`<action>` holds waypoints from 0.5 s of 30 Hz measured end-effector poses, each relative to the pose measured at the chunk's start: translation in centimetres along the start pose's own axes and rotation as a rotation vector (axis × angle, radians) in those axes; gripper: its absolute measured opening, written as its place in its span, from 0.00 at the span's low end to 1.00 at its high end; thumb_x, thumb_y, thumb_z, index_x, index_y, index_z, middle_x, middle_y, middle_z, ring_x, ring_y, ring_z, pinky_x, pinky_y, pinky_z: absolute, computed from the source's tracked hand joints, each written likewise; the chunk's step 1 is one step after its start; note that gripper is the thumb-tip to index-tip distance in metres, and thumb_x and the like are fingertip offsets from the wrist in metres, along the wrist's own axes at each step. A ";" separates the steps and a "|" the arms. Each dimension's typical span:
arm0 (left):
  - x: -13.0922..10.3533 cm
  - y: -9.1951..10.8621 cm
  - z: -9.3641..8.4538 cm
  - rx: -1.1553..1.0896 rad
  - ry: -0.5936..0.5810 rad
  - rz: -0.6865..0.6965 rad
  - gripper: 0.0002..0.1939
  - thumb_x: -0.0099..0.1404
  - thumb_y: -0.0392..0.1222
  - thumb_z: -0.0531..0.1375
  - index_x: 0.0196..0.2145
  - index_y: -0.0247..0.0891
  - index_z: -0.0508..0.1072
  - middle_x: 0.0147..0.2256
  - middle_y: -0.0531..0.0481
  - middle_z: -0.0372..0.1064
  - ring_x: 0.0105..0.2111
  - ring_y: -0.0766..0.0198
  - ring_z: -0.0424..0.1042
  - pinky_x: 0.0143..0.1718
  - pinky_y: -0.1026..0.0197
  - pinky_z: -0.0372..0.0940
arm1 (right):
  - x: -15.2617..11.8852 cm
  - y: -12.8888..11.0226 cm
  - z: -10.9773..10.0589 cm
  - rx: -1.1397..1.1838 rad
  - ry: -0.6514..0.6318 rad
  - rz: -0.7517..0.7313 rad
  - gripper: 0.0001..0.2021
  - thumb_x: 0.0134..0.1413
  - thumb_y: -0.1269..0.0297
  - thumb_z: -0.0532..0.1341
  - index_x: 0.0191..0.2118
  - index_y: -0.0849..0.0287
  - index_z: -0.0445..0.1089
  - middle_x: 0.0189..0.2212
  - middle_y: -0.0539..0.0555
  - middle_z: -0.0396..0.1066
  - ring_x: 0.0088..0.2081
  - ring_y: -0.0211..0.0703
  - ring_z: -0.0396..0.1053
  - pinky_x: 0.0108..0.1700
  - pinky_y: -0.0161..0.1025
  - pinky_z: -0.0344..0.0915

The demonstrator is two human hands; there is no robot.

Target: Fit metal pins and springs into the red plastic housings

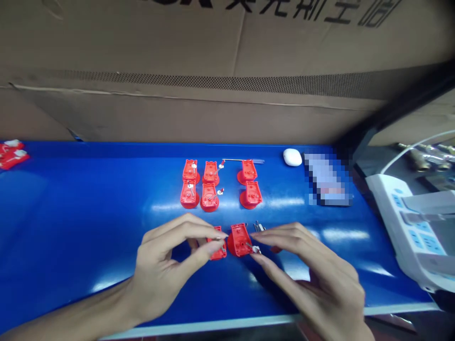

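My left hand (174,260) has thumb and forefinger pinched over a red plastic housing (219,253); whatever small piece sits between the fingertips is too small to name. Beside it, a second red housing (239,239) lies open side up. From this one a thin metal pin leads to a small white piece (256,249) by my right thumb. My right hand (313,270) reaches in from the right, its thumb and forefinger apart around that side. Several small metal pins (259,226) lie just behind the right fingertips.
Several similar red housings (210,196) stand in rows farther back on the blue table (106,213), some with pins and white pieces. A thin rod (241,160), a white rounded case (292,157) and a blurred-out phone-like object (327,180) lie behind. A white power strip (412,227) is at right.
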State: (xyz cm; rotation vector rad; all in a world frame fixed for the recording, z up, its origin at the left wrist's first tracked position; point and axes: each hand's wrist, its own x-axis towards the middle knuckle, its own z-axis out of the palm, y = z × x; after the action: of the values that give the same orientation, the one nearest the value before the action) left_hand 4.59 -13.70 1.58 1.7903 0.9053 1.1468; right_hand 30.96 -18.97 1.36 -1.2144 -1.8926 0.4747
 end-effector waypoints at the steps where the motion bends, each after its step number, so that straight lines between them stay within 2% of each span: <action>1: 0.1 0.0 0.0 -0.004 -0.001 0.004 0.09 0.73 0.31 0.70 0.47 0.43 0.86 0.38 0.50 0.84 0.33 0.64 0.82 0.32 0.64 0.77 | 0.0 -0.1 -0.1 -0.001 0.003 0.002 0.19 0.64 0.75 0.72 0.57 0.52 0.77 0.48 0.53 0.83 0.49 0.48 0.81 0.54 0.49 0.76; 7: 0.3 0.1 -0.2 0.025 -0.036 0.117 0.12 0.71 0.30 0.72 0.48 0.42 0.86 0.39 0.50 0.84 0.37 0.63 0.83 0.38 0.63 0.79 | 0.4 -2.4 -0.4 -0.064 0.104 0.040 0.18 0.64 0.71 0.71 0.57 0.50 0.79 0.51 0.55 0.82 0.54 0.54 0.80 0.53 0.50 0.77; 10: -0.2 0.2 -0.2 0.020 -0.051 0.132 0.15 0.68 0.30 0.74 0.51 0.42 0.84 0.39 0.51 0.85 0.35 0.63 0.83 0.35 0.63 0.78 | 1.1 -3.9 -0.1 -0.081 0.139 0.015 0.14 0.64 0.70 0.72 0.53 0.49 0.81 0.46 0.54 0.83 0.48 0.53 0.81 0.47 0.48 0.78; 13: -0.4 0.5 -0.2 -0.059 -0.074 0.136 0.19 0.68 0.32 0.75 0.55 0.42 0.82 0.37 0.52 0.85 0.31 0.64 0.83 0.30 0.64 0.78 | 1.7 -5.1 0.3 -0.074 0.086 -0.063 0.14 0.62 0.71 0.73 0.51 0.48 0.83 0.40 0.52 0.84 0.43 0.50 0.82 0.42 0.44 0.78; 15: -0.4 0.9 -0.3 -0.079 -0.116 0.156 0.18 0.70 0.32 0.74 0.55 0.42 0.81 0.36 0.51 0.86 0.30 0.63 0.84 0.28 0.64 0.78 | 1.7 -5.5 0.5 -0.074 0.064 -0.073 0.15 0.63 0.72 0.72 0.51 0.46 0.84 0.37 0.50 0.83 0.40 0.48 0.82 0.40 0.43 0.76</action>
State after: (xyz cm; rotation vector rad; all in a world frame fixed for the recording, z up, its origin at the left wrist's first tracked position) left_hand 4.30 -14.34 2.31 1.8677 0.6533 1.1464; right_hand 27.06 -19.92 5.50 -1.1890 -1.9074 0.3259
